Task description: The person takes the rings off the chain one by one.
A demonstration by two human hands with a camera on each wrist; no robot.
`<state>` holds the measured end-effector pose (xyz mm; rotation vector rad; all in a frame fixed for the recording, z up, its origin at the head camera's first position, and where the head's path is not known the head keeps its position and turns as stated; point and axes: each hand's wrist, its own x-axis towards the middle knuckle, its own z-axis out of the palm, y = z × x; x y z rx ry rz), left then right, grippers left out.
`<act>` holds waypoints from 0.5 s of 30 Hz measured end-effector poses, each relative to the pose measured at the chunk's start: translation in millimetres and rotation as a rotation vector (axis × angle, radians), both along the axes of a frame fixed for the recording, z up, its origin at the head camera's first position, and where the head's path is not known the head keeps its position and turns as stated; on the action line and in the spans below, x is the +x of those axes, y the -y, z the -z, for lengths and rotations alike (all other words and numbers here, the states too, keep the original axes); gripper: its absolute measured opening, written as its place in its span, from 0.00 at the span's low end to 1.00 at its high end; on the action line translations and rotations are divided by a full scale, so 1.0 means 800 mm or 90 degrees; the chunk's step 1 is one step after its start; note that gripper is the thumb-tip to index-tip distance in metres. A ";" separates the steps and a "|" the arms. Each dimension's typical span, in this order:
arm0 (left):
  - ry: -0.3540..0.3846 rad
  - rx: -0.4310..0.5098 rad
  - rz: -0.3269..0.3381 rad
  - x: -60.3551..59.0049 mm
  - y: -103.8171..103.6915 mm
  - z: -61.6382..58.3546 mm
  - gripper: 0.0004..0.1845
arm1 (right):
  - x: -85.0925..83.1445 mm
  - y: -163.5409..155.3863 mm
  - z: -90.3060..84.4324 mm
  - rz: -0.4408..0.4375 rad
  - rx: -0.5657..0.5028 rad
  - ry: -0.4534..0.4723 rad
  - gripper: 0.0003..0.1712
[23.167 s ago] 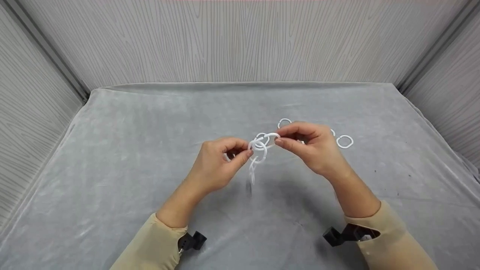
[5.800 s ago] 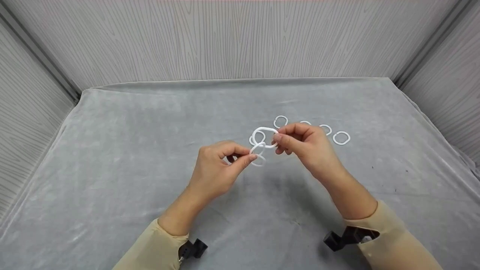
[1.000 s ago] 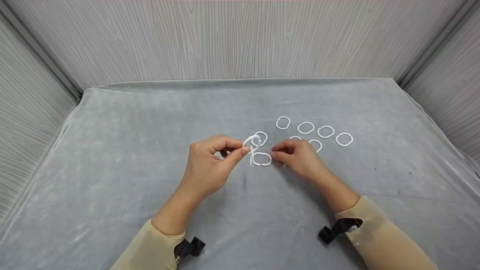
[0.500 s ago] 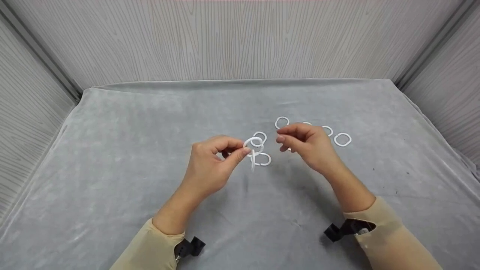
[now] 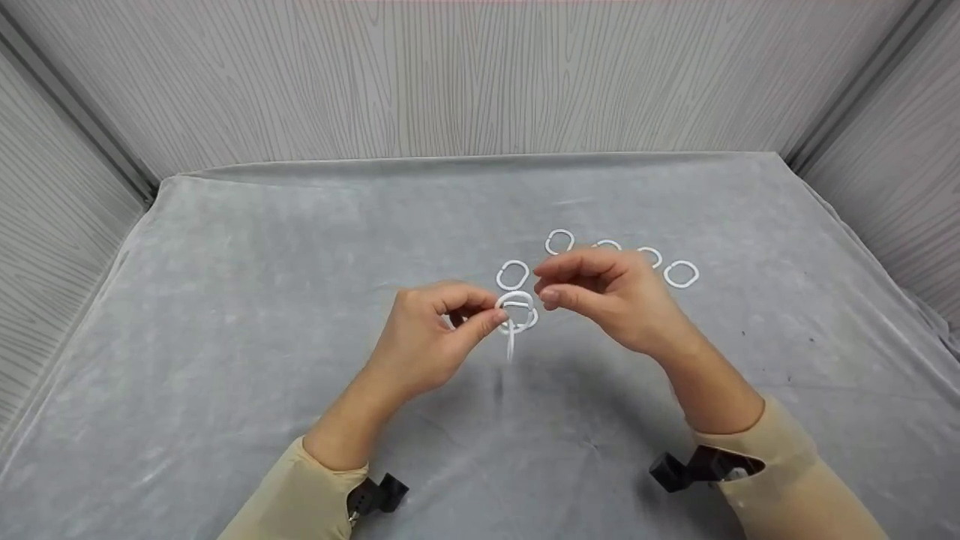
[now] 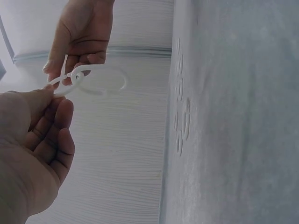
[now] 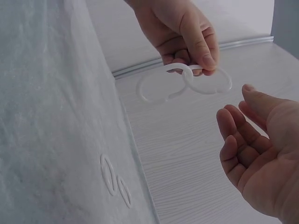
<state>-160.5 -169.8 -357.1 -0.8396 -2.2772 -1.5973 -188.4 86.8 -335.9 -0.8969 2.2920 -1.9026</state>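
My left hand point(image 5: 439, 337) pinches a white plastic chain link point(image 5: 514, 295) between thumb and fingertips, above the grey cloth. A second white link point(image 5: 511, 345) hangs from it, hooked through; in the right wrist view the held link point(image 7: 228, 85) and the hanging link point(image 7: 143, 94) show side by side. My right hand point(image 5: 619, 300) is raised just to the right, fingers loosely bent, thumb apart from them and nothing between. One loose link point(image 5: 534, 319) lies on the cloth behind the held one, partly overlapped by it in the head view.
Another loose link point(image 5: 513, 275) lies behind the held pair. Farther right is a row of several links, from a link point(image 5: 559, 241) to a link point(image 5: 681, 274); my right hand partly hides some. Grey cloth point(image 5: 300, 247) covers the table, with wood-patterned panels point(image 5: 480, 82) around.
Compared with 23 seconds ago, the chain is shorter and more links lie loose. My right hand has let go of a link on the cloth, risen and moved toward my left hand, which keeps its pinch.
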 end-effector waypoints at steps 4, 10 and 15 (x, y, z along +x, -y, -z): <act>0.000 -0.009 0.011 0.000 0.000 0.001 0.01 | 0.001 0.002 0.000 -0.031 0.010 -0.005 0.14; 0.008 -0.026 0.036 0.001 0.000 0.002 0.01 | 0.002 0.004 0.002 -0.057 0.038 -0.015 0.14; 0.018 -0.037 0.052 0.001 0.001 0.001 0.02 | 0.002 0.004 0.003 -0.075 0.054 -0.004 0.13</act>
